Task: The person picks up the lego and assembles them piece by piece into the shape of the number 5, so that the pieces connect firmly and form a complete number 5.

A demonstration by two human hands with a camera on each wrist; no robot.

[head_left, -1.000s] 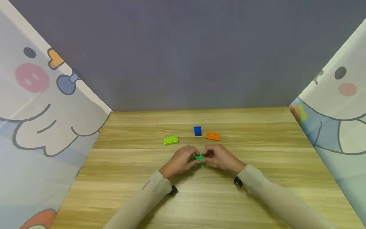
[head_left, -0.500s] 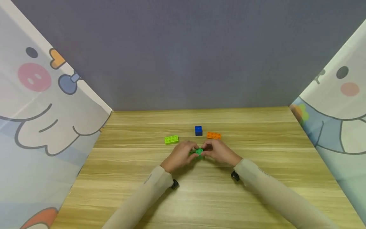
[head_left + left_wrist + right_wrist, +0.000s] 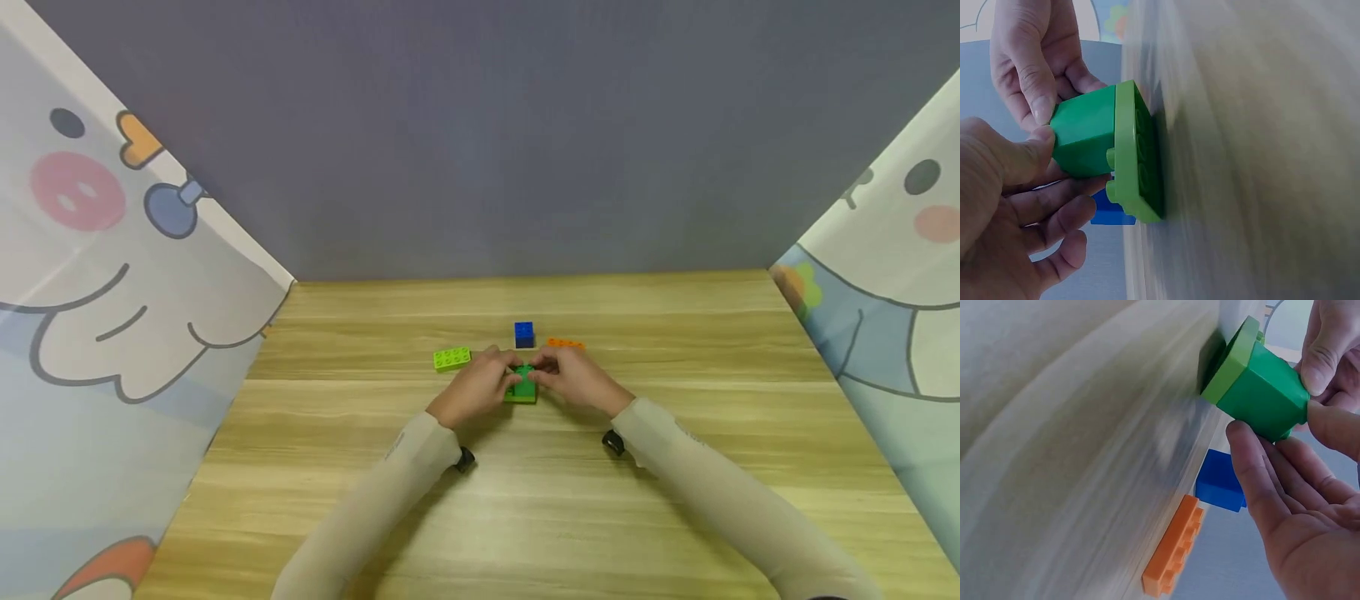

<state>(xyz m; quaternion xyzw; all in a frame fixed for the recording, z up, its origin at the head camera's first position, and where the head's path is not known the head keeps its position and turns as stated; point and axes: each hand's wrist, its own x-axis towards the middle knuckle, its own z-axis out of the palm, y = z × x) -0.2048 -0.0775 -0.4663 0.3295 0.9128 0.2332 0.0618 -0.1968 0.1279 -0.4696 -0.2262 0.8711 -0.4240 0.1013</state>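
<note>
A dark green toy brick stands on one end of a flat lime-green brick, its base against the plate. Studs show on the lime brick beside it, and its hollow underside is visible, tilted up from the table. My left hand pinches the dark green brick from the left, thumb at its top corner and fingers at the far side. From the right, my right hand pinches the same brick between thumb and fingers. The other fingers of both hands are loosely bent.
On the wooden table, a lime-green brick lies left of the hands. A blue brick sits behind them, and an orange brick is partly covered by the right hand. A grey panel rises at the back.
Both hands have moved away from the body, toward the blue brick, carrying the joined green bricks. The side of the stack now faces the head view. The right hand now overlaps the orange brick.
</note>
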